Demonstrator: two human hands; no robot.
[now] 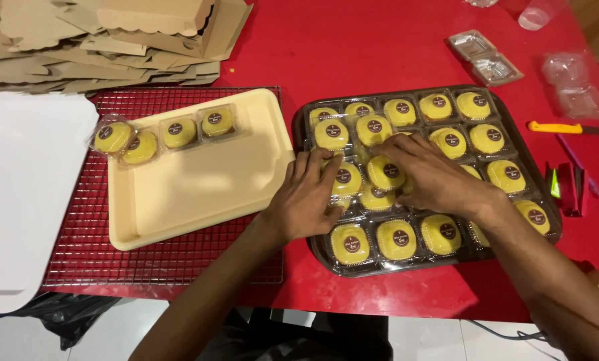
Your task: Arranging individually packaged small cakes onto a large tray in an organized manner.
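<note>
A dark tray (552, 212) on the red table holds several yellow round cakes, each in a clear plastic case with a brown sticker. My left hand (304, 197) rests fingers-down on the cakes at the tray's left middle, touching a packed cake (345, 179). My right hand (427, 172) lies over the tray's centre, fingers spread on another packed cake (384, 171). Whether either hand grips a case cannot be told. To the left, a cream tray (199, 184) carries a row of packed cakes (163, 134) along its far edge.
The cream tray sits on a wire cooling rack (85, 247). A white board (25, 194) lies at the left, flat cardboard boxes (99, 40) at the back left. Empty clear cases (484, 57), an orange-handled knife (566, 128) and small tools (570, 184) lie at the right.
</note>
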